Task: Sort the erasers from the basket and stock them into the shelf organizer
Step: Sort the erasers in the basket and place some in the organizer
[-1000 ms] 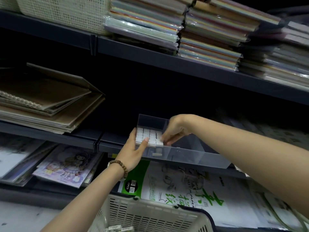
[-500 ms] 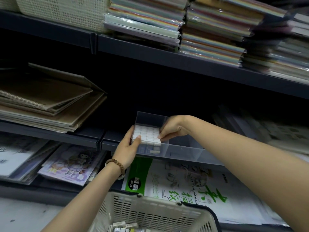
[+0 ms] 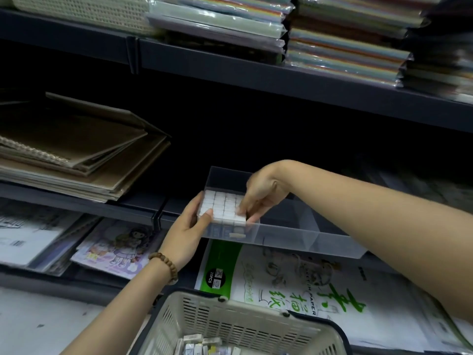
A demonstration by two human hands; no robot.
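**Item:** white eraser block (image 3: 222, 210), small square pieces packed in a flat grid. It is held level between both hands at the rim of the left compartment of the clear plastic shelf organizer (image 3: 307, 238).

**Left hand** (image 3: 186, 233): grips the block's left edge, thumb on top.

**Right hand** (image 3: 261, 196): fingers curled, pinching the right edge.

**Beneath the block, inside the compartment:** single white eraser (image 3: 237, 235), flat by the front wall.

**On the left wrist:** brown wooden bead bracelet (image 3: 165, 266).

**Below both forearms:** cream plastic lattice basket (image 3: 230, 321), with loose wrapped erasers (image 3: 204, 347) in its bottom.

**Step, as judged:** seating the block in the compartment.

**Next move, as judged:** an even lowering so the grid stays together, with fingers slipped clear of the walls. After that, a reach down to the basket for more.
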